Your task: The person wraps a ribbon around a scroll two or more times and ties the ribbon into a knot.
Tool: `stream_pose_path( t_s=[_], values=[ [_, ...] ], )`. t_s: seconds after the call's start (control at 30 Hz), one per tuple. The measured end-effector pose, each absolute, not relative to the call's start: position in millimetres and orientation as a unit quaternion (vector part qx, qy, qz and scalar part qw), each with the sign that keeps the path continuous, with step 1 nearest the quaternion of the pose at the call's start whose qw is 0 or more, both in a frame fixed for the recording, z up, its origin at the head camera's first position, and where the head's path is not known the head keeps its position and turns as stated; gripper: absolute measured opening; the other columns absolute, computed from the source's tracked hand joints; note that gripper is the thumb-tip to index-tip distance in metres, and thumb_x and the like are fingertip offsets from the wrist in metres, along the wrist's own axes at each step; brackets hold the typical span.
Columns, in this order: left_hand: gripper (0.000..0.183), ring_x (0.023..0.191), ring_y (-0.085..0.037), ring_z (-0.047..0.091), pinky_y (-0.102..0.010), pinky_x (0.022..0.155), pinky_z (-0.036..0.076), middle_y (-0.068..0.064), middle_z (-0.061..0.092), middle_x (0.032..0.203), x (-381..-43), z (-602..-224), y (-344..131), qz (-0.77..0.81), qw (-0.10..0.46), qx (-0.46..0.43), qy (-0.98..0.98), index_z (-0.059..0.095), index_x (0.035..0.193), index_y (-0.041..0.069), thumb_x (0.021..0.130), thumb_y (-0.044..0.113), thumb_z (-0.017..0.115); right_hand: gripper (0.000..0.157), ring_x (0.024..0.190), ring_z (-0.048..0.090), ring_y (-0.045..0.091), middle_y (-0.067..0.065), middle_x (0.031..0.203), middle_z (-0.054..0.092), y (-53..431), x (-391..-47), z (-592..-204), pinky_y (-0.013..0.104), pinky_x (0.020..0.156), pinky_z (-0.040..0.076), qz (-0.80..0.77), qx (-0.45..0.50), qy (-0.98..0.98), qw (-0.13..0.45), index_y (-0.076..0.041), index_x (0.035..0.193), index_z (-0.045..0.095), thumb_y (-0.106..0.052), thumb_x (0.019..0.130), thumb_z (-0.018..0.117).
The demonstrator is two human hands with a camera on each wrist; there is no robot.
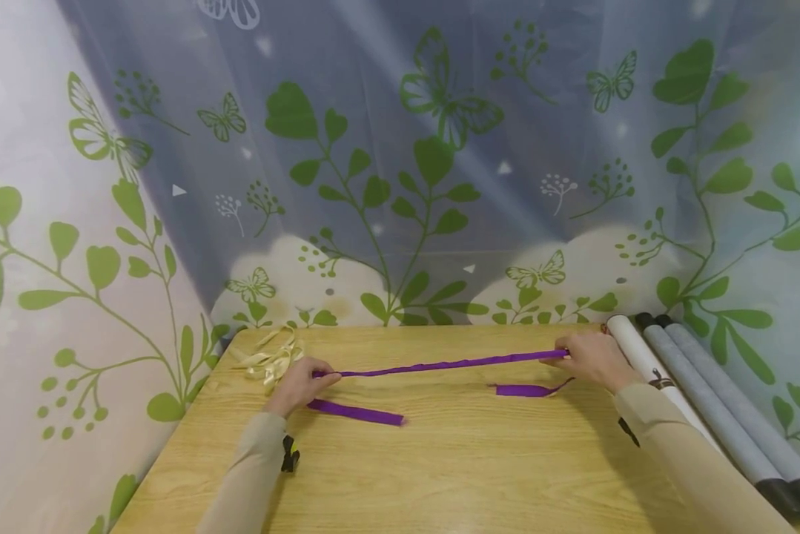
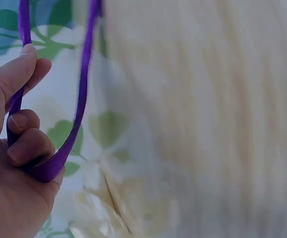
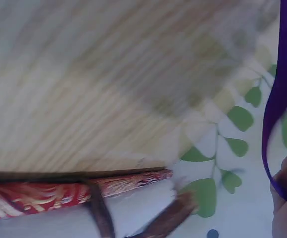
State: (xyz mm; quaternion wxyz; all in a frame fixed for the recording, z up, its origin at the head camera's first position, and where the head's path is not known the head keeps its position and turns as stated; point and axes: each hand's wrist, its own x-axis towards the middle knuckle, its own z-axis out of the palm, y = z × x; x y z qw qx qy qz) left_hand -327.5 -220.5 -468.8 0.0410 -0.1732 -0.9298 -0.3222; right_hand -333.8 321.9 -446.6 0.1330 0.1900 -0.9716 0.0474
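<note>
With the fingers of our left hand (image 1: pixel 302 383) and right hand (image 1: pixel 592 357), we hold the purple ribbon (image 1: pixel 440 366) stretched between them over the tabletop (image 1: pixel 466 475). Cream ribbon (image 1: pixel 264 364) lies just beside our left hand.

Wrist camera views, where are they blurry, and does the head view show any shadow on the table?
Left wrist view: tabletop smeared, left hand clearer; right wrist view: tabletop streaked with blur, colors dull; head view: purple ribbon fairly sharp, soft shadow on the tabletop beside the right sleeve.
</note>
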Motion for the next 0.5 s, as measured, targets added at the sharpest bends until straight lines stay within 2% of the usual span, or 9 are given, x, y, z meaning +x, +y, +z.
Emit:
stream_pose_path(
  t_s=[0.1, 0.2, 0.37, 0.5],
  values=[
    [0.017, 0.07, -0.01, 0.056, -0.028, 0.068, 0.047, 0.0, 0.073, 0.083, -328.2, -473.8, -226.8, -0.292, 0.051, -0.187, -0.937, 0.077, 0.085, 0.009, 0.091, 0.022, 0.07, 0.033, 0.051, 0.04, 0.011, -0.008, 0.057, 0.048, 326.4, -331.5, -451.5, 0.027, 0.045, 0.03, 0.04, 0.19, -0.973, 0.121, -0.023, 0.064, 0.055, -0.04, 0.084, 0.075],
    [0.016, 0.067, -0.008, 0.053, -0.025, 0.065, 0.044, 0.001, 0.07, 0.078, -328.4, -476.6, -232.4, -0.276, 0.038, -0.203, -0.939, 0.076, 0.082, 0.01, 0.091, 0.021, 0.069, 0.035, 0.053, 0.04, 0.011, -0.008, 0.057, 0.045, 330.4, -329.4, -456.3, 0.028, 0.047, 0.03, 0.04, 0.191, -0.975, 0.104, -0.024, 0.062, 0.051, -0.037, 0.086, 0.073],
    [0.014, 0.067, -0.012, 0.051, -0.029, 0.063, 0.043, -0.002, 0.066, 0.075, -328.0, -476.3, -238.6, -0.241, 0.014, -0.224, -0.944, 0.071, 0.081, 0.007, 0.093, 0.01, 0.064, 0.028, 0.056, 0.045, 0.013, -0.007, 0.061, 0.052, 336.4, -328.4, -463.6, 0.032, 0.052, 0.037, 0.04, 0.191, -0.978, 0.078, -0.022, 0.065, 0.056, -0.027, 0.09, 0.067],
    [0.013, 0.071, -0.015, 0.05, -0.032, 0.068, 0.043, -0.003, 0.061, 0.077, -327.2, -476.5, -241.0, -0.225, -0.002, -0.196, -0.954, 0.065, 0.082, 0.006, 0.094, 0.003, 0.06, 0.018, 0.063, 0.057, 0.018, -0.001, 0.07, 0.062, 343.6, -327.4, -469.3, 0.039, 0.057, 0.045, 0.024, 0.176, -0.982, 0.066, -0.016, 0.073, 0.064, -0.018, 0.091, 0.064]
  ],
)
